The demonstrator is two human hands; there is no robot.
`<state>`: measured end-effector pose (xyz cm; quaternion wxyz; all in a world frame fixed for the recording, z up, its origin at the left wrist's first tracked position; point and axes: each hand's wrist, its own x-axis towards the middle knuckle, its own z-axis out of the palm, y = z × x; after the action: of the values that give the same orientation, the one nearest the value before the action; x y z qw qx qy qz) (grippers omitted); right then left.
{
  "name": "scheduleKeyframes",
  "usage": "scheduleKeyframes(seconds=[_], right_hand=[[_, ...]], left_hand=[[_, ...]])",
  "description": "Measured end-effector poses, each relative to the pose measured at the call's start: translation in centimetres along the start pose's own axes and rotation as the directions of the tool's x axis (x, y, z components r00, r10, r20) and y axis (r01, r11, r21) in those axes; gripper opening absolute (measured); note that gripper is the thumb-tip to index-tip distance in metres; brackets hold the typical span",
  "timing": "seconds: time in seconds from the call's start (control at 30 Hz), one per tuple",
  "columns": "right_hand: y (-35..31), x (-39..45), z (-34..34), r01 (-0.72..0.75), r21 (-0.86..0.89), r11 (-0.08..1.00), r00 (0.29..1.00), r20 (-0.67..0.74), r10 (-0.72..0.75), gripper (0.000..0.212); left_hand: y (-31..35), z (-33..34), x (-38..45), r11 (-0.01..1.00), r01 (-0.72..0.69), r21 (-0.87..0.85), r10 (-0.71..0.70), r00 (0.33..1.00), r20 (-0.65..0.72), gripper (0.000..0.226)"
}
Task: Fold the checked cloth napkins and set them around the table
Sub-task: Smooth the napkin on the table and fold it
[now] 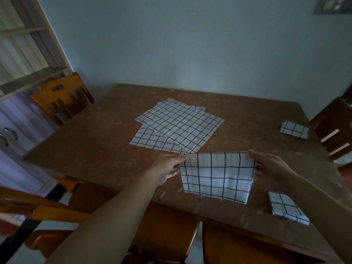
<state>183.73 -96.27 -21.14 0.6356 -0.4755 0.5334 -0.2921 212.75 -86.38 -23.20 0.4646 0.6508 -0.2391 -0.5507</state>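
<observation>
Both forearms reach fwd from the bottom edge, bare, converging on one napkin [216, 176] held up over the near part of the table [99, 147]. L hand [167, 168] is at the napkin's upper-left corner, index finger stretched along the top edge, other fingers curled under; it pinches the corner. R hand [270, 164] is at the upper-right corner, palm down, thumb on top of the cloth, fingers tucked behind the right edge; it pinches that corner too. Napkin hangs between the hands w/ top edge taut & roughly level, lower edge sagging toward the near table edge; looks folded once, a doubled layer shows at the bottom right.

Napkin count, all white w/ black checks:
- 1 in the hands.
- flat pile [177, 128] mid-table, unfolded sheets overlapping at diff angles; at least 3 layers show, exact no. can't tell.
- 1 folded small [287, 208] near the front edge, just right of the held one, partly under the R forearm.
- 1 folded small [294, 129] at the far right edge, well apart from the rest.

Chairs: 1 at far left [61, 98], 1 at right [335, 126], chair backs at the near side [167, 231] below the table edge.
</observation>
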Motion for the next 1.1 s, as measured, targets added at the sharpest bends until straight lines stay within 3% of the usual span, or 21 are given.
scheduleKeyframes(seconds=[0.13,0.23,0.33,0.43,0.7,0.97,1.1], right_hand=[[-0.5,-0.3,0.1,0.038,-0.049,0.998,0.999,-0.032,-0.040,0.022],[-0.8,-0.4,-0.1,0.088,-0.107,0.990,0.993,-0.073,-0.096,0.022],[-1.1,-0.5,-0.3,0.144,-0.205,0.968,0.981,-0.097,-0.166,0.017],[-1.1,-0.6,-0.4,0.148,-0.185,0.971,0.981,-0.095,-0.168,0.013],[-1.1,-0.9,-0.8,0.233,-0.234,0.944,0.957,-0.118,-0.266,0.014],[-1.0,-1.5,-0.4,0.316,-0.525,0.790,0.881,-0.146,-0.449,0.012],[-1.3,-1.7,-0.4,0.353,-0.619,0.702,0.838,-0.124,-0.532,0.030]], left_hand=[[0.6,-0.3,-0.4,0.999,-0.041,0.013,0.041,0.999,-0.003,0.034],[1.0,-0.2,-0.8,0.998,-0.063,0.027,0.063,0.998,-0.010,0.044],[1.5,0.0,-1.4,0.995,-0.092,0.050,0.093,0.996,-0.015,0.041],[1.7,0.1,-1.5,0.992,-0.114,0.059,0.115,0.993,-0.027,0.037],[1.9,0.2,-0.9,0.993,-0.101,0.062,0.111,0.976,-0.185,0.007],[1.9,0.9,-0.7,0.985,-0.114,0.129,0.146,0.950,-0.276,0.008],[2.3,0.9,-0.4,0.980,-0.116,0.159,0.160,0.939,-0.303,0.013]])
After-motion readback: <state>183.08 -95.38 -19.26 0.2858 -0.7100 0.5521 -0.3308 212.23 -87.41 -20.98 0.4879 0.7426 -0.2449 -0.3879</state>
